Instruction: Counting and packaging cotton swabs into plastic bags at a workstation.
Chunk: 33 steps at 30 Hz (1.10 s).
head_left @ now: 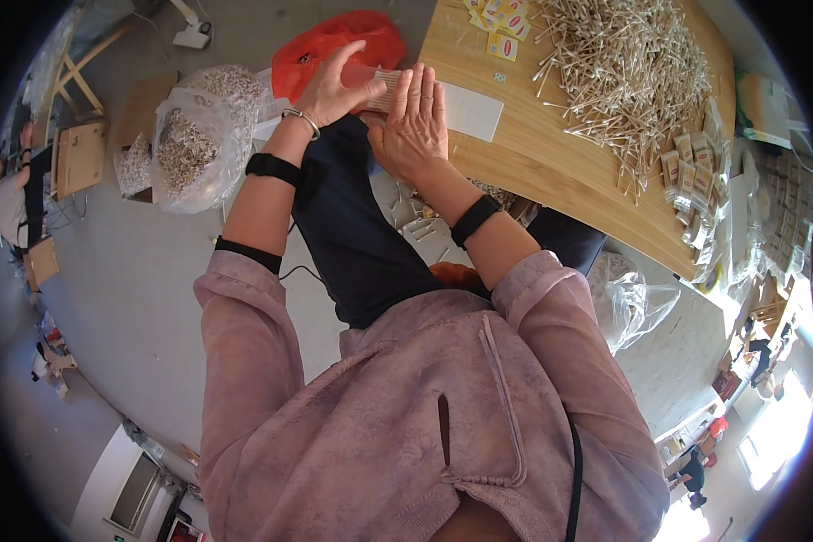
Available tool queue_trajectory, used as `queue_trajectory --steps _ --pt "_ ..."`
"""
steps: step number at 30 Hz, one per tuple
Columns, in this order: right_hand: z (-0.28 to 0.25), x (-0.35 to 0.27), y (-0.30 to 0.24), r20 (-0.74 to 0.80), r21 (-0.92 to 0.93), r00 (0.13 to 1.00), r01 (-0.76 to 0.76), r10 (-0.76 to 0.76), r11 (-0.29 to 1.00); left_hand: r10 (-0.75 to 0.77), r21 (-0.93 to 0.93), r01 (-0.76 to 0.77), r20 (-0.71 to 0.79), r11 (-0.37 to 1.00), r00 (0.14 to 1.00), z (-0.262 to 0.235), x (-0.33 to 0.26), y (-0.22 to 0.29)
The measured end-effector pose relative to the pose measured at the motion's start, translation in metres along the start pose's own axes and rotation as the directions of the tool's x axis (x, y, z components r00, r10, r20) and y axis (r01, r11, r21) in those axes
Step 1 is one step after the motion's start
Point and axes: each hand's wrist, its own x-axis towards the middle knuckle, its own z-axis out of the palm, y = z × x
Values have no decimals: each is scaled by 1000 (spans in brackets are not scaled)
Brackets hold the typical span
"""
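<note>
My left hand (336, 88) is at the table's left edge, its thumb and fingers spread apart. Beside its thumb lies a clear plastic packet (387, 78) that seems to have a row of cotton swabs inside. My right hand (415, 126) rests flat over the packet's right part, fingers straight and close together, covering some of it. From under that hand a flat white strip (474, 112) runs to the right along the wooden table (524, 149). Whether my left palm touches the packet is hard to make out.
A large heap of loose cotton swabs (628, 63) covers the table's far right. Yellow-and-white cards (501, 36) lie at the back, and filled packets (691, 172) at the right edge. A red plastic bag (334, 50) and clear bags of swabs (190, 149) stand left of the table.
</note>
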Motion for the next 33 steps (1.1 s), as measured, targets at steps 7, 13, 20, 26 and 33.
queue_trajectory --steps 7,13,20,26,33 --pt "3 4 -3 -16 29 1000 8 -8 1000 -366 -219 339 -96 915 926 35 4 -8" --pt "2 4 -2 -10 -4 1000 4 -5 1000 -349 -77 341 -155 937 924 37 8 6" --pt "-7 7 3 -6 19 1000 29 -29 999 -394 -81 386 -161 919 905 44 7 3" --pt "-62 48 92 -169 -88 976 -154 138 984 -370 -109 355 -191 928 909 46 3 -5" --pt "-94 71 153 -33 -150 981 -195 192 969 -389 -110 374 -187 921 902 50 5 1"
